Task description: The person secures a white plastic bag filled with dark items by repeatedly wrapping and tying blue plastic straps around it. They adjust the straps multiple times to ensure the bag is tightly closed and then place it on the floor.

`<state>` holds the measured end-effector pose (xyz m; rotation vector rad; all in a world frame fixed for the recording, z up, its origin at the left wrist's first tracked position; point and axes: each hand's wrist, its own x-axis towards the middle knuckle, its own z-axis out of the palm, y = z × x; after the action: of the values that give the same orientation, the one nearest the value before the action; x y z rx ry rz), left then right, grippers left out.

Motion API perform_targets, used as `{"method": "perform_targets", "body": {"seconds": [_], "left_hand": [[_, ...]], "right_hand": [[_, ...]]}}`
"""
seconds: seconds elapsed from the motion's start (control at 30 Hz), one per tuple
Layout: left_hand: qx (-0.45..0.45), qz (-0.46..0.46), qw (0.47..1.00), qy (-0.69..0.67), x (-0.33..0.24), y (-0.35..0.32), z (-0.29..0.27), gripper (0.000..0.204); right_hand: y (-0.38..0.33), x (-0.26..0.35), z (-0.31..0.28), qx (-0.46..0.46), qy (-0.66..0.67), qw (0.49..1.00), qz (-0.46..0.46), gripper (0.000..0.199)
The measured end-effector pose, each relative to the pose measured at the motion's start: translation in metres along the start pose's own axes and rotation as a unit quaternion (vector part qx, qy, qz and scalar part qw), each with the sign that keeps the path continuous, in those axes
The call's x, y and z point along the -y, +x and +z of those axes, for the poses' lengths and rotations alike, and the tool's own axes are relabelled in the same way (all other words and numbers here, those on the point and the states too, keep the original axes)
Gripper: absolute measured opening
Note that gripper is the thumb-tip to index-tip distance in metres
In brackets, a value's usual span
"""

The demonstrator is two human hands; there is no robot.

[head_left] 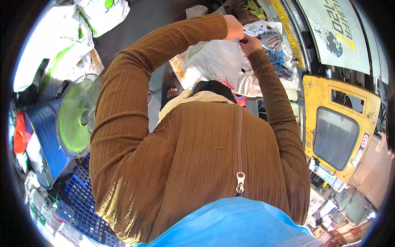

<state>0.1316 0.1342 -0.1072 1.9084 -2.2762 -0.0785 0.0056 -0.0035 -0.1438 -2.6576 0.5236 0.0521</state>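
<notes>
White, thin plastic is what the bag (224,66) is made of, with some red and dark print low on its side. It is held up in the air in front of the person's chest, well above the floor (144,20), and nothing carries it from below. The bag looks soft and crinkly, and it seems light, since it hangs loose and folds easily. It may be slippery, so it is best gripped at the top edge, where the plastic is bunched together. A tear could happen if it is pulled too hard.

The left hand (233,28) is closed on the top of the bag, with the fingers curled tight. The right hand (250,44) is pressed shut too, and a thin blue thing (242,40) is pinched in it, right at the mouth of the bag. What the blue thing is cannot be told for sure. Both hands are touching the bag, close together.

Just behind the bag, a blue rack (276,59) and a clear bag of dark things (273,41) can be seen. A green fan (78,115) stands far off to the left, over a blue crate (80,193).
</notes>
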Motion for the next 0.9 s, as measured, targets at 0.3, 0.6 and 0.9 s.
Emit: {"method": "perform_targets", "body": {"seconds": [0.3, 0.6, 0.9], "left_hand": [[-0.054, 0.011, 0.998, -0.019, 0.001, -0.005, -0.004, 0.022], [-0.053, -0.003, 0.997, -0.055, 0.001, -0.006, -0.005, 0.020], [-0.015, -0.014, 1.000, -0.022, 0.004, 0.003, -0.003, 0.020]], "right_hand": [[0.015, 0.000, 0.012, -0.040, -0.037, 0.997, 0.048, 0.028], [0.002, -0.019, -0.003, 0.228, 0.283, 0.929, 0.065, 0.027], [-0.013, 0.017, 0.005, 0.108, 0.025, 0.994, 0.010, 0.040]]}}
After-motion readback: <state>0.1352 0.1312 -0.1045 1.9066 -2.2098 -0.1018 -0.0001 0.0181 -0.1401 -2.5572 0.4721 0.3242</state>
